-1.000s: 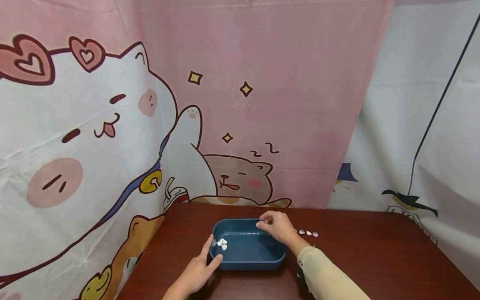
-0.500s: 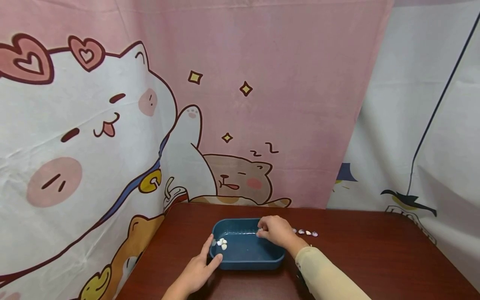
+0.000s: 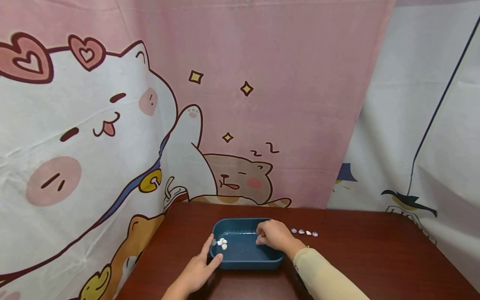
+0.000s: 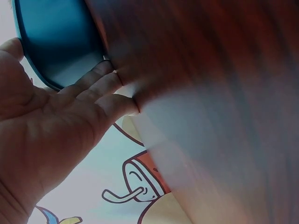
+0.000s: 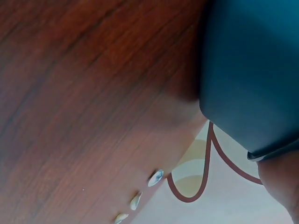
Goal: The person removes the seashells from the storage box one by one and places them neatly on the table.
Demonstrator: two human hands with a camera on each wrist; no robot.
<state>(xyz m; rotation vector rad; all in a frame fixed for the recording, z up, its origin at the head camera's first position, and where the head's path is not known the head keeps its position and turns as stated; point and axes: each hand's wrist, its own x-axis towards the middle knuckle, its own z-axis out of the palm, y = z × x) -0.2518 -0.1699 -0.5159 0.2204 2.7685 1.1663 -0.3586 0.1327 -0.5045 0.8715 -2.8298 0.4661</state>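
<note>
Compared with one second ago, the right hand has been lowered: it was held at the far rim of the blue basin then, and now its fingertips are set down inside the basin, in the right half. The leftmost piece in the row of small shells, partly covered by that hand earlier, is now fully uncovered, so four are seen. No shift is seen in the left hand or in the small white shells.

The right hand's fingers are curled with the tips drawn together; whether anything is pinched between them cannot be told, as the tips are largely hidden. The left hand is spread, its fingers nearly straight, thumb and forefinger laid against the basin's left end, with the other fingers extended along the outer wall.

The white shells are clustered on the basin floor at the left end, near the left hand. The row is laid out on the brown table, to the right of the basin on its far side.
</note>
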